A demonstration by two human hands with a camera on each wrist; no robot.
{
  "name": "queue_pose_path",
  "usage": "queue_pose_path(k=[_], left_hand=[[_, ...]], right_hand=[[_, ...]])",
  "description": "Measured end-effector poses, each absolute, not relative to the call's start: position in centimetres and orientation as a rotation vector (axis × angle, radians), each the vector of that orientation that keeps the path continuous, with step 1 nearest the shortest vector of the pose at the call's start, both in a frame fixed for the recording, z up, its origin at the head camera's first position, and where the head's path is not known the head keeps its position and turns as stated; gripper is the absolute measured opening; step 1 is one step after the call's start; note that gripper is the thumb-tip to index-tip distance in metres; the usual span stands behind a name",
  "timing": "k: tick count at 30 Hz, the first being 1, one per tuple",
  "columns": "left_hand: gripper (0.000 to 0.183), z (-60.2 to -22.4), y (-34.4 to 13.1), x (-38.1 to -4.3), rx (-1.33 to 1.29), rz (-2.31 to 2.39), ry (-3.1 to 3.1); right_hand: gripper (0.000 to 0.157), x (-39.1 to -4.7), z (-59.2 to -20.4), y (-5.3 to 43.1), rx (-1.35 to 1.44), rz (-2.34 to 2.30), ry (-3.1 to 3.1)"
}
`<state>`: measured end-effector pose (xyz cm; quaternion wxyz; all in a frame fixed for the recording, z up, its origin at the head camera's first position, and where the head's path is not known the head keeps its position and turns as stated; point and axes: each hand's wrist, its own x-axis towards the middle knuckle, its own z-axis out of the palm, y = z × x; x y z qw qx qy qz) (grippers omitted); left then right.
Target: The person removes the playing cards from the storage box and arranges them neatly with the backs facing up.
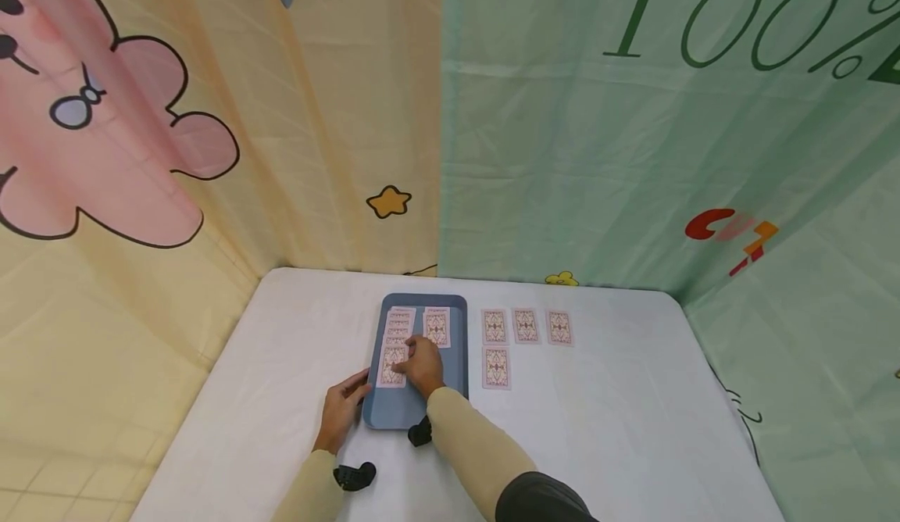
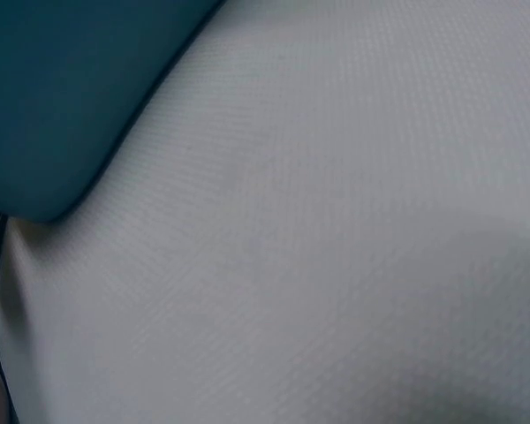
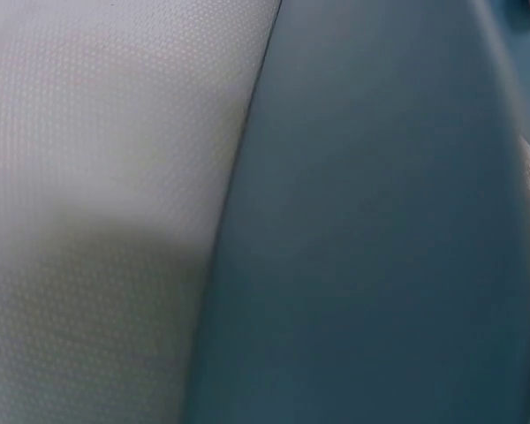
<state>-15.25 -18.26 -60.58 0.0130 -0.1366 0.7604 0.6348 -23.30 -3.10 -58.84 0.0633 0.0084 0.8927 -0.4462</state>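
Note:
A blue tray (image 1: 416,412) lies on the table with pink-patterned playing cards face down in it. On its left side the cards form an overlapping column (image 1: 399,323); at its upper right is another small group of cards (image 1: 437,328). My right hand (image 1: 425,366) is over the tray, its thumb and a finger at the lowest playing card (image 1: 391,377) of the left column. My left hand (image 1: 340,411) touches the tray's left edge with its fingers fairly straight. In both wrist views only parts of the tray (image 2: 71,97) and tablecloth show clearly.
Right of the tray, a row of three face-down cards (image 1: 525,326) lies on the white tablecloth (image 1: 619,412). One more card (image 1: 496,368) lies below the row's left end. Printed curtains (image 1: 562,155) stand behind and beside the table.

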Motion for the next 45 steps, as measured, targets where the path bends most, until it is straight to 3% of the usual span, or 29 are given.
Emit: queue_pose_path(k=[34,45], left_hand=[[0.041,-60.7,-18.5,-15.3,-0.422,1.977,2.353],[0.041,-60.8,-18.5,-15.5,-0.424,1.974,2.356]], right_hand=[[0.024,-22.1,-58.4,-2.4,-0.059,-1.586,2.591],[0.025,-22.1,-57.8,-0.8,-0.080,-1.812,2.430]])
